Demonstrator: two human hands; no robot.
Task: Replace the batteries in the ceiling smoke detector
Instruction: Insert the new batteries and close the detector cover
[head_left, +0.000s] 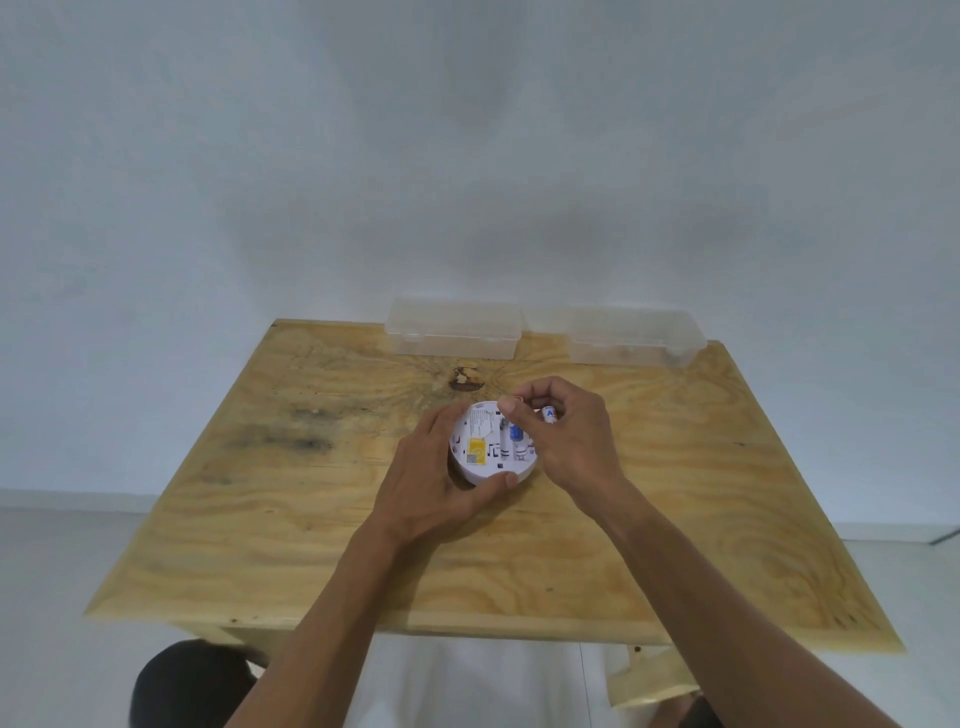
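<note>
A round white smoke detector (480, 447) lies back side up on the wooden table (311, 519), with a yellow label and an open battery bay showing. A blue and white battery (516, 432) sits in the bay. My left hand (431, 483) grips the detector's left and front rim, thumb along its front edge. My right hand (566, 436) hovers over the detector's right side and holds a white battery (549, 414) in its curled fingers, its thumb tip pressing near the bay's far end.
Two clear plastic lidded boxes (453, 327) (631, 338) stand side by side at the table's far edge against a white wall. A dark knot (466, 379) marks the wood just beyond the detector. Pale floor lies around the table.
</note>
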